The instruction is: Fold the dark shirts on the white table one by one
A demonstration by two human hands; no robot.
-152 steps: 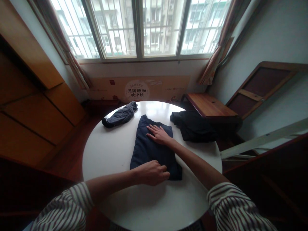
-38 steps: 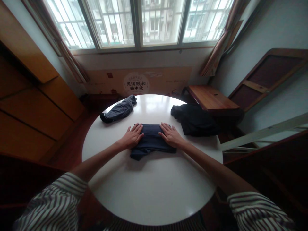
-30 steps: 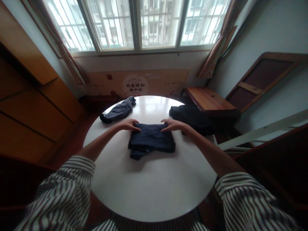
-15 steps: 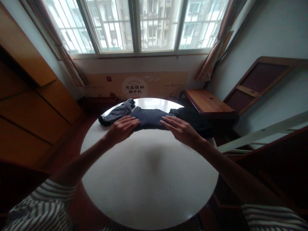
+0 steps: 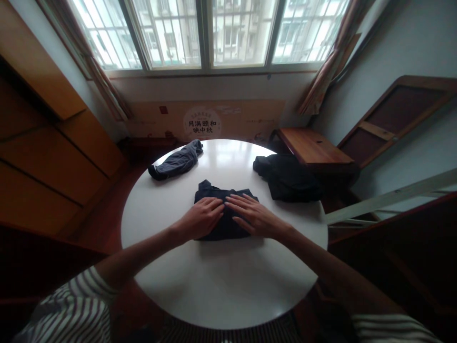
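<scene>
A dark navy folded garment (image 5: pixel 226 231) lies on the round white table (image 5: pixel 228 281) in front of me; its exact kind is hidden by the folds. My left hand (image 5: pixel 204 217) rests flat on its left part, fingers stretched toward the middle. Palm down on the right part lies my right hand (image 5: pixel 252 215), its fingers slightly spread and the fingertips close to those of the left. Neither hand grips the cloth. A small corner of fabric sticks up at the garment's far left edge.
At the table's far left lies a crumpled grey garment (image 5: pixel 178 162); a folded black garment (image 5: pixel 293 180) lies at the far right. Beyond the right rim stands a low wooden table (image 5: pixel 314 145). Orange-brown cabinets (image 5: pixel 43 166) line the left wall, and barred windows are ahead.
Both hands and the navy garment have come toward me from the table's far side. The garment now lies flat and more compact, and the hands are closer together on it.
</scene>
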